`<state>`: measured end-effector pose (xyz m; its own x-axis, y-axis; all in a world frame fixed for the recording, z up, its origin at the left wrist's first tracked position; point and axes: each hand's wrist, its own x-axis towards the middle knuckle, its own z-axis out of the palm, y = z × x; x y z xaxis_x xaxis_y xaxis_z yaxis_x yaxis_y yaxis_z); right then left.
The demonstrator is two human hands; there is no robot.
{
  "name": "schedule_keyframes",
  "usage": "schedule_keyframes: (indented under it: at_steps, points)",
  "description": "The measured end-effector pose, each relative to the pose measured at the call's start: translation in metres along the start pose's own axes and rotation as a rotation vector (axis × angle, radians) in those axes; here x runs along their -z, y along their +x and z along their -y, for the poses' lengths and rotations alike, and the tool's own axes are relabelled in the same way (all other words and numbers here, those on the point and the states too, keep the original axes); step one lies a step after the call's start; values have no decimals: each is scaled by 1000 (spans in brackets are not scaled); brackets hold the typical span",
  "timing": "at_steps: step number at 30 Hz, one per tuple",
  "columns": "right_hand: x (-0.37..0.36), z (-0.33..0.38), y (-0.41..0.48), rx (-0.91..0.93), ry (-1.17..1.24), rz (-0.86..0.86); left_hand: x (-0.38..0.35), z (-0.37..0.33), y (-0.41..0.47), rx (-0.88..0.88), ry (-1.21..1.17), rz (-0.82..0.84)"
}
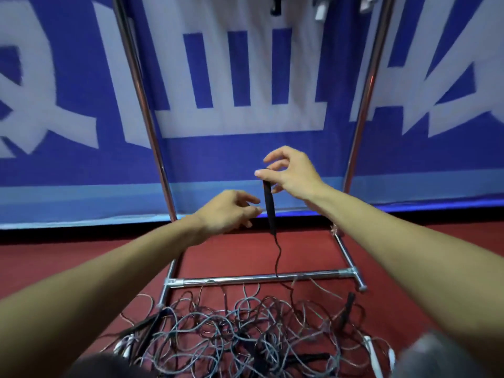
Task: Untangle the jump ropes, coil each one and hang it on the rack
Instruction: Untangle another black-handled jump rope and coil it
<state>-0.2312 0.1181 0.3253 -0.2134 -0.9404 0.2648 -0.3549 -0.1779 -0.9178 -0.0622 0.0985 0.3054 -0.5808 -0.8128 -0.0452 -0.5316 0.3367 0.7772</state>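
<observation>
Right hand [294, 173] raised in front of the rack, thumb and forefinger pinching the top end of a black jump-rope handle [269, 205]; remaining fingers spread loose. Handle hangs plumb from the pinch, probably so its own weight shows which way the cord runs. Thin black cord [278, 255] leaves the handle's lower tip, wavers down across the rack's lower crossbar [259, 278] and disappears into the tangle of ropes [245, 331] on the red floor [54, 263]. Left hand [229, 211] sits lower and just beside the handle's mid-section, fingers relaxed and gripping nothing; fingertips very near the handle, contact not resolvable. Judgement: it is positioned to take the handle or run down the cord while the right keeps the end high. Tangle: many grey, black and copper-toned cords looped over one another in front of the crossbar, with another black handle [349, 301] at its right edge and a white handle [371, 347] at lower right. Rack's chrome upright [144, 105] rises to the left against a blue banner [231, 154]. At the top edge a dark item [276, 6] and white pieces [320, 9] hang, cropped and unidentified. Stage estimate: early, one end isolated, rope not freed, nothing coiled in hand. Risk: lifting further may tighten knots in the pile
</observation>
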Motion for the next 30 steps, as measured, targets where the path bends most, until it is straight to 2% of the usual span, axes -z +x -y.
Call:
schedule_keyframes:
  at_steps: [4, 9, 12, 14, 17, 19, 21, 26, 28, 30]
  points:
    - [-10, 38, -7, 53, 120, 22, 11, -21, -19, -43, -152, -101]
    - [-26, 37, -11, 33, 163, 22, 4, -15, -23, -12, -261, -187]
    - [-32, 22, -7, -23, 142, 26, -4, -3, -19, -2, -310, -261]
    - [-33, 12, -2, -127, 97, 45, -1, 4, -15, 28, -409, -320]
    - [-33, -5, -6, -259, -84, 292, 11, 10, -9, 75, -632, -424]
    - [-35, -13, -11, -278, -83, 456, 21, 14, -7, 113, -765, -486]
    - [-39, -16, -10, -231, -29, 464, 29, 21, -3, 149, -803, -519]
    - [-43, -23, 1, -76, -106, 251, 37, 39, 2, 255, -586, -365]
    - [-42, -28, 2, -81, -124, 233, 36, 46, 2, 244, -348, -338]
    - [-42, -32, 4, -80, -160, 249, 33, 52, 2, 156, -55, -400]
